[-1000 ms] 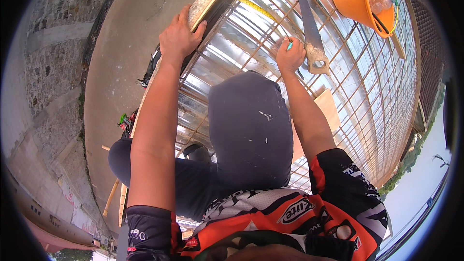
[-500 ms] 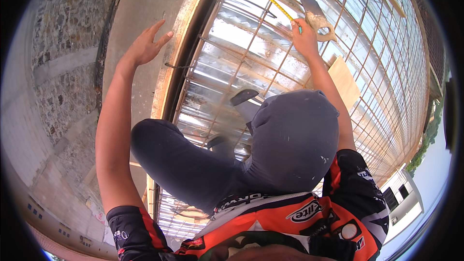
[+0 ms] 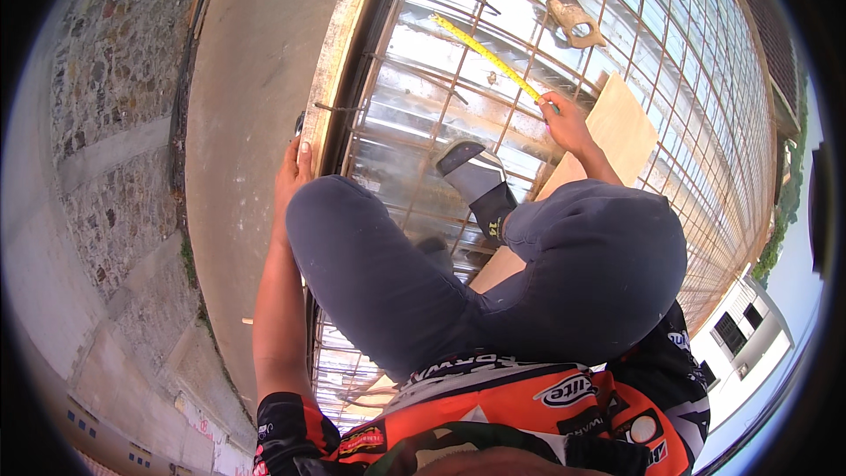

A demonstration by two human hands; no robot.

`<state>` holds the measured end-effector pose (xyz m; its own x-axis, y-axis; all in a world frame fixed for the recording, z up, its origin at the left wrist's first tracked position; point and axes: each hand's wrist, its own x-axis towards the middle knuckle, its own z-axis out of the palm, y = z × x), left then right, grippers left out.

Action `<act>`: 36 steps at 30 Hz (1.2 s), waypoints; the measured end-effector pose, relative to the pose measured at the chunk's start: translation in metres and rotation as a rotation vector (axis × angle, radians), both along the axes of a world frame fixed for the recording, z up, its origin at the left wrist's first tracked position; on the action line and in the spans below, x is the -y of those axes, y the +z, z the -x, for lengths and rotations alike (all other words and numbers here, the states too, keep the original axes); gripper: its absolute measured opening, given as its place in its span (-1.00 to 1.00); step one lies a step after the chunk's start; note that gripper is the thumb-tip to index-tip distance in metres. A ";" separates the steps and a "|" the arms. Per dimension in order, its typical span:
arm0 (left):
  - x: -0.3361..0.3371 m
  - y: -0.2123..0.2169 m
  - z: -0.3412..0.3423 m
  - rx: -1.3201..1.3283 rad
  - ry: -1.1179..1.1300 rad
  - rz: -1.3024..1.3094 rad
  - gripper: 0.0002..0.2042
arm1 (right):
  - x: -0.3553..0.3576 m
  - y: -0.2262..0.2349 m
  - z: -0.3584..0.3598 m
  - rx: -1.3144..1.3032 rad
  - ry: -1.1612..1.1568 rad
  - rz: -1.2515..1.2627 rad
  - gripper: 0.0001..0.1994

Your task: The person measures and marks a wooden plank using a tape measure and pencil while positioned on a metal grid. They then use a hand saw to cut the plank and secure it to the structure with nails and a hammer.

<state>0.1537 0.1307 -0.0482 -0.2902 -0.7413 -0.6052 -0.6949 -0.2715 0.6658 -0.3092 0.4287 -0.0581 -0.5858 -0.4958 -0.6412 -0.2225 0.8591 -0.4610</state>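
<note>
My right hand (image 3: pixel 568 121) is closed round one end of a yellow tape measure (image 3: pixel 485 51). A small turquoise thing shows at its fingers; its kind is unclear. The blade stretches to the upper left above the steel bar mesh (image 3: pixel 507 128), its far end loose. My left hand (image 3: pixel 293 172) grips the edge of a long wooden board (image 3: pixel 330 79), thumb side uppermost, other fingers partly hidden. Just ahead of it, a small dark rounded object (image 3: pixel 300 123) sits against the board's outer side. A handsaw (image 3: pixel 575 19) with a wooden handle lies on the mesh beyond my right hand.
Below the mesh is shiny corrugated metal sheeting. A plywood piece (image 3: pixel 621 128) lies right of my right hand. My booted foot (image 3: pixel 476 178) stands between my knees. Left of the board run a concrete strip (image 3: pixel 256 62) and a stone wall (image 3: pixel 115 62), apparently lower down.
My left hand has come down from the air onto the board. My right hand has drawn nearer with the tape measure, whose far end now shows. My knees have shifted right.
</note>
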 end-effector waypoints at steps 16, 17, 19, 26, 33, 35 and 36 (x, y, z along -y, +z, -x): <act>0.003 -0.015 0.001 0.347 -0.235 0.330 -0.19 | -0.083 0.095 -0.072 0.060 -0.056 -0.208 -0.62; -0.001 -0.024 0.003 0.319 -0.245 0.335 -0.18 | -0.091 0.114 -0.072 0.051 -0.086 -0.229 -0.62; -0.002 -0.027 0.003 0.317 -0.250 0.328 -0.17 | -0.102 0.131 -0.071 0.067 -0.122 -0.188 -0.66; 0.001 -0.015 0.007 0.343 -0.258 0.295 -0.13 | -0.086 0.147 -0.064 0.313 -0.252 -0.161 -0.77; -0.013 -0.010 0.015 0.245 -0.211 0.359 -0.27 | -0.066 0.059 -0.054 0.334 -0.036 0.022 -0.58; -0.008 -0.017 0.007 0.281 -0.200 0.421 -0.30 | -0.043 0.046 -0.060 0.357 -0.004 0.017 -0.50; 0.000 -0.025 -0.001 0.348 -0.233 0.384 -0.29 | -0.036 0.038 -0.063 0.339 0.013 0.046 -0.49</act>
